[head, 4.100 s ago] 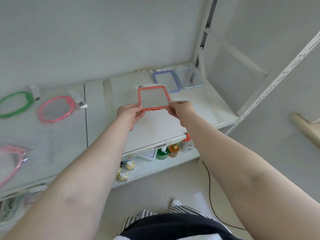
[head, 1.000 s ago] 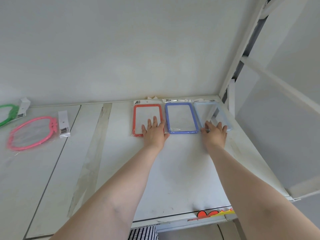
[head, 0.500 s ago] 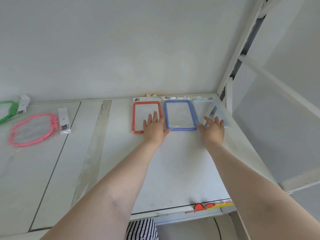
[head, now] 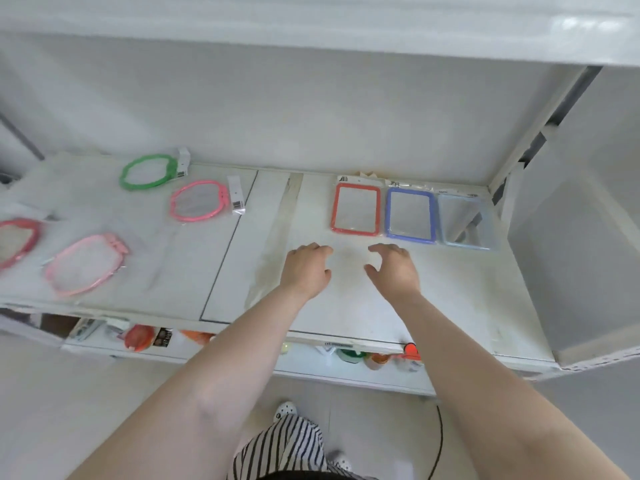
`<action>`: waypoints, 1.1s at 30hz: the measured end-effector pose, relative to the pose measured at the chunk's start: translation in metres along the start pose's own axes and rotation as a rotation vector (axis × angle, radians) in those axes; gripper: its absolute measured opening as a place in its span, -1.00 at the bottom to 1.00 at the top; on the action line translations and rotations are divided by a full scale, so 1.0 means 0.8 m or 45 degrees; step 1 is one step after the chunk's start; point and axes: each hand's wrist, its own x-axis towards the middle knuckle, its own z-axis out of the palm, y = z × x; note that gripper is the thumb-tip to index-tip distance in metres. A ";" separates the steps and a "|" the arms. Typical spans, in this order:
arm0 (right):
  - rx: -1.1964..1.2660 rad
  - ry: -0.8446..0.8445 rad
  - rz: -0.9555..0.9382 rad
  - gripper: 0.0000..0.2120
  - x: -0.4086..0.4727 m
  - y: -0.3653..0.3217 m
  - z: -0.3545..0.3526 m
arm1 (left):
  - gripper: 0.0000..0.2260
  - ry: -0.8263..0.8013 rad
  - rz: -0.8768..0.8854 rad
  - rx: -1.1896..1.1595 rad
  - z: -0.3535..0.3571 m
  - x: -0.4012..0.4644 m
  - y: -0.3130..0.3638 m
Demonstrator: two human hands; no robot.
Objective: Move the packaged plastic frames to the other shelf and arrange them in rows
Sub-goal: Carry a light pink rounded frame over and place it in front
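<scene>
Three packaged rectangular frames lie side by side at the back right of the white shelf [head: 346, 306]: a red frame [head: 335, 216], a blue frame [head: 388, 216] and a pale clear-blue frame [head: 485, 233]. My left hand [head: 306, 268] and my right hand [head: 394, 268] hover over the bare shelf just in front of that row, fingers loosely curled and apart, holding nothing. On the left shelf section lie round packaged frames: a green one [head: 124, 174], a pink one [head: 173, 209], a lighter pink one [head: 55, 271] and a dark red one [head: 31, 244] at the left edge.
An upper shelf board [head: 311, 26] overhangs the top of the view. A white upright post [head: 530, 126] and side panel close off the right end. A lower shelf [head: 242, 358] holds bottles and small coloured goods. A black cable [head: 440, 441] lies on the floor.
Both hands have pulled back from the row of rectangular frames toward the shelf front. The view has shifted left and back, bringing more round frames into sight.
</scene>
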 end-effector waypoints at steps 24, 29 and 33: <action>-0.167 -0.240 -0.342 -0.58 -0.176 -0.349 0.187 | -0.48 0.093 -0.139 0.170 -0.086 -0.259 -0.361; -0.195 -0.236 -0.351 -0.57 -0.217 -0.419 0.228 | -0.54 0.094 -0.153 0.221 -0.103 -0.312 -0.439; -0.227 -0.255 -0.380 -0.58 -0.235 -0.467 0.251 | -0.59 0.101 -0.156 0.243 -0.111 -0.337 -0.488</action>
